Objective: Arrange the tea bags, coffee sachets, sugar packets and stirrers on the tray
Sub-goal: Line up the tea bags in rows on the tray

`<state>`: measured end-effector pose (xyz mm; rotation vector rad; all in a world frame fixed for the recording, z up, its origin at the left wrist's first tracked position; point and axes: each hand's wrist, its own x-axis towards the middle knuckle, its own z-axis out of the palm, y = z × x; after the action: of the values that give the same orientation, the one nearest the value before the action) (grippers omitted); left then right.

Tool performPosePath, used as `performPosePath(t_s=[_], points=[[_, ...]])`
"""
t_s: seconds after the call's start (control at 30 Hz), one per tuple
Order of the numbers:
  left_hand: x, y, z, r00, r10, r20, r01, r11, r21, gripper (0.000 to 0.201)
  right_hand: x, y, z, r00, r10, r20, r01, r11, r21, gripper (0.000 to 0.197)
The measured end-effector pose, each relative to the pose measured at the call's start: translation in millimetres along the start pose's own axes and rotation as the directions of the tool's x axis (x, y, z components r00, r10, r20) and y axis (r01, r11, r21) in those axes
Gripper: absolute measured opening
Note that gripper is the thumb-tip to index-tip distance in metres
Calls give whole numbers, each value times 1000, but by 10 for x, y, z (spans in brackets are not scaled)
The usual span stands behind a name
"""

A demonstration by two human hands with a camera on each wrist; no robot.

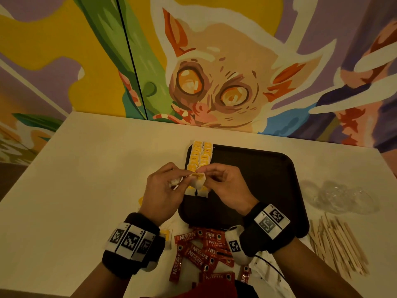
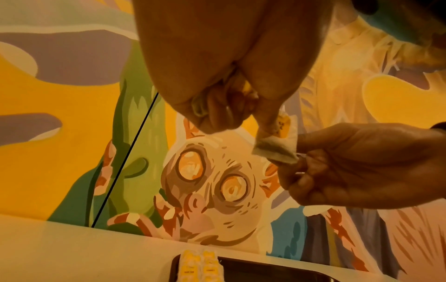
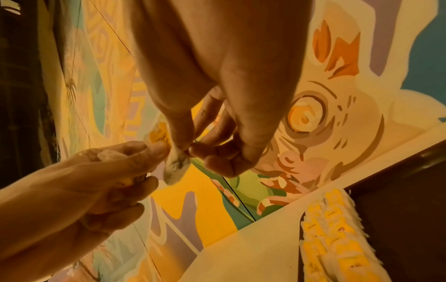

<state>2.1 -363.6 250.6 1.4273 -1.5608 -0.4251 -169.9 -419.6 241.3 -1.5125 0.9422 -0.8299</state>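
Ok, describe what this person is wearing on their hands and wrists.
Both hands are bare. The left wrist carries a thick black band with white panels printed with square black-and-white markers. The right wrist carries a matching black band with similar marker panels, and a thin black cable trails from it.

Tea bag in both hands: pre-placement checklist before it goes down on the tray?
1. Held tea bag pinched by left hand and right hand: ok.
2. Bag clear of the tray, lifted above it: ok.
3. Tea bag rows along the tray's left edge, in two neat columns: ok.
4. Free slot at the near end of the rows: cannot tell, hands cover it.
5. Left hand free of extras: not ok, more bags bunched in its palm.
6. Coffee sachets and stirrers on tray: not ok, still on the table.
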Motion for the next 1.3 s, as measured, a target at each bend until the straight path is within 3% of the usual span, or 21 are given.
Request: performPosePath(t_s=[0.27, 0.4, 0.5, 0.8, 1.0, 1.17, 1.3], points=[[-15, -23, 58, 985, -120, -123, 121, 993, -2, 7, -67, 0, 83, 1000, 0, 19, 0, 1000, 30, 17], [-30, -42, 69, 982, -185, -24, 182, 979, -87, 16, -41, 72, 85, 999, 6, -36, -7, 999, -35, 12], [-32, -82, 60, 977, -206, 47, 210, 969, -129, 15, -46, 127, 110, 1000, 8, -7, -8, 998, -57, 9], [-125, -227, 100, 958, -286, 34, 288, 955, -67, 8, 20, 357, 175, 990, 138, -2, -137, 981, -138, 10], [-172, -364, 56, 899, -438, 20, 439, 896, -75, 11, 124, 730, 224, 937, 338, -90, -349, 885, -308, 8], [-238, -433, -18, 881, -472, 26, 472, 879, -59, 10, 209, 1021, 367, 889, 450, -81, -441, 795, -416, 21], [-291, -480, -62, 881, -472, 32, 473, 880, -47, 9, 304, 1226, 480, 851, 501, -156, -513, 735, -443, 13]])
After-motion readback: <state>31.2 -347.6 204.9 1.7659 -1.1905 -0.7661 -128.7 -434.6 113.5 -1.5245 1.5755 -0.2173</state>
